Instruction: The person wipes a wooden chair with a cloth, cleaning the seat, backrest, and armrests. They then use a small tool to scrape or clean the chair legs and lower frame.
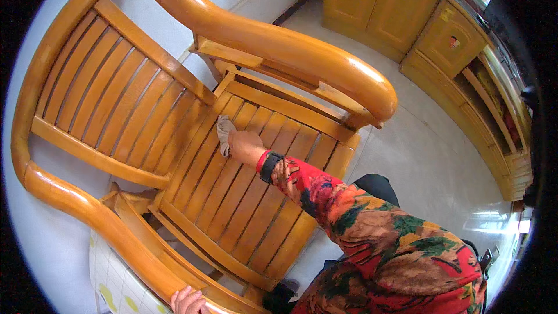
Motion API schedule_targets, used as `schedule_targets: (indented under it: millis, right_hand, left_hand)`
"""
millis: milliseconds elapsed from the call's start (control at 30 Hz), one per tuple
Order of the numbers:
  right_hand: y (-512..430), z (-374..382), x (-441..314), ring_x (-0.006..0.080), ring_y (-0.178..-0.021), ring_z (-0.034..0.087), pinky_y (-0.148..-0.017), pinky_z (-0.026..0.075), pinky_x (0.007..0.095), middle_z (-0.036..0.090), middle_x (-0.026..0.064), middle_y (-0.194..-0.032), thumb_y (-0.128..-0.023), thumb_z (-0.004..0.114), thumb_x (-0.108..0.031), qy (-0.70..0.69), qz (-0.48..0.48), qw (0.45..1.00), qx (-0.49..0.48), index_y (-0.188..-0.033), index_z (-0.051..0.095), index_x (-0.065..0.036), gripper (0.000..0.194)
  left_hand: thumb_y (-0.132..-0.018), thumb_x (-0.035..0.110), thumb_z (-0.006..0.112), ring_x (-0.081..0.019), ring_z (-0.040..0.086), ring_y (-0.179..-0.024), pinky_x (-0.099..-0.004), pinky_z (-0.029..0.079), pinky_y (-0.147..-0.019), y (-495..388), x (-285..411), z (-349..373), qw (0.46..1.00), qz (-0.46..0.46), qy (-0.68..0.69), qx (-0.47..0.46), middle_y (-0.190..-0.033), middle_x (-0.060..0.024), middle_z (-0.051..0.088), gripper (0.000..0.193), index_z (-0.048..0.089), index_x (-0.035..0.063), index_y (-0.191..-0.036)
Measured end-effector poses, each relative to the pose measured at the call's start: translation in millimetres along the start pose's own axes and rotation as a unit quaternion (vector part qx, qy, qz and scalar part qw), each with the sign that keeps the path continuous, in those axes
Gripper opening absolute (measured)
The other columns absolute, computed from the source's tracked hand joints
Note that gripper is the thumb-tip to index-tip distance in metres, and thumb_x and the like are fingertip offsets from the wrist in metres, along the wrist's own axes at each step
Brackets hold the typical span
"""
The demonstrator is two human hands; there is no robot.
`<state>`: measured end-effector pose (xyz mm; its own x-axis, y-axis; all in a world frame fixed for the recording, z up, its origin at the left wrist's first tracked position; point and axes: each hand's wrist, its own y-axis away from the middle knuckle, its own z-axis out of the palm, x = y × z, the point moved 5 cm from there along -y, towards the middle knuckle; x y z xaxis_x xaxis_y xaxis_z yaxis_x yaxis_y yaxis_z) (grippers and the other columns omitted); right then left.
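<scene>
A wooden armchair [261, 183] with a slatted seat and a slatted backrest [117, 87] fills the left and middle of the view. My right hand [245, 145], in a red patterned sleeve, is closed on a light greyish cloth [224, 133]. The cloth lies against the seat slats, towards the backrest. At the bottom edge, my left hand [188, 301] rests on the chair's near armrest [109, 222], its fingers over the curved wood; the rest of that hand is cut off by the picture's edge.
The far armrest [305, 52] curves above the seat. Wooden cabinets [392, 8] with an open shelf compartment [488, 100] stand at the upper right, beyond a tiled floor [418, 139]. A white surface with a green pattern [117, 283] shows beneath the near armrest. A white wall stands behind the chair.
</scene>
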<state>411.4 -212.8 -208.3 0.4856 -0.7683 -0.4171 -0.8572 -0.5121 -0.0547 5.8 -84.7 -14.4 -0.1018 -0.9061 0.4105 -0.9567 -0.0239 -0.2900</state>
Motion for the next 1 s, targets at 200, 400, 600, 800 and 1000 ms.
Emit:
schedule_targets:
  millis: [200, 400, 600, 800, 1000]
  right_hand:
    - [61.8, 22.1, -23.7, 0.0288, -0.065, 0.068, -0.052, 0.053, 0.0406, 0.069, 0.0122, -0.076, -0.084, 0.066, -0.011, 0.103, -0.127, 0.980, -0.110, -0.083, 0.066, 0.001, 0.012]
    - [131.6, -1.0, -38.5, 0.0406, -0.075, 0.068, -0.068, 0.056, 0.0476, 0.068, 0.0216, -0.081, -0.083, 0.060, -0.022, -0.032, -0.097, 0.978, -0.181, -0.107, 0.059, 0.002, 0.034]
    - [180.6, -45.0, -39.1, 0.0405, -0.089, 0.068, -0.076, 0.055, 0.0493, 0.069, 0.0243, -0.093, -0.083, 0.058, -0.025, -0.036, -0.084, 0.972, -0.217, -0.115, 0.059, -0.001, 0.040]
    - [203.0, -97.2, 15.8, 0.0410, -0.090, 0.067, -0.077, 0.055, 0.0486, 0.069, 0.0247, -0.095, -0.082, 0.062, -0.027, -0.072, 0.016, 0.995, -0.072, -0.114, 0.061, -0.003, 0.040]
    - [214.9, -128.1, 52.6, 0.0451, -0.090, 0.065, -0.076, 0.052, 0.0502, 0.066, 0.0284, -0.094, -0.083, 0.064, -0.024, -0.191, 0.034, 0.978, 0.078, -0.110, 0.059, 0.000, 0.036]
  left_hand:
    - [-0.091, 0.009, 0.061, -0.0389, 0.061, -0.110, -0.0518, 0.041, -0.103, 4.4, -1.3, -6.8, 0.999, 0.032, 0.005, -0.008, -0.109, -0.0166, 0.067, 0.016, 0.067, -0.0013, -0.101]
    - [-0.079, 0.000, 0.060, -0.0354, 0.064, -0.103, -0.0529, 0.042, -0.101, 13.6, -14.5, -19.6, 0.999, 0.000, -0.011, 0.033, -0.093, -0.0115, 0.069, 0.005, 0.063, 0.0039, -0.081]
    - [-0.081, 0.001, 0.060, -0.0348, 0.063, -0.106, -0.0518, 0.042, -0.101, 7.4, -5.5, -30.2, 1.000, 0.003, -0.021, 0.014, -0.096, -0.0112, 0.067, 0.006, 0.062, 0.0038, -0.085]
    - [-0.082, 0.002, 0.061, -0.0349, 0.063, -0.108, -0.0505, 0.042, -0.103, 5.2, -1.2, -32.6, 0.999, 0.023, -0.008, 0.020, -0.098, -0.0128, 0.068, 0.005, 0.064, 0.0024, -0.086]
    - [-0.087, 0.011, 0.063, -0.0336, 0.054, -0.126, -0.0469, 0.036, -0.111, 25.6, -4.4, -50.0, 0.998, -0.026, 0.026, 0.056, -0.117, -0.0131, 0.067, 0.015, 0.065, 0.0027, -0.099]
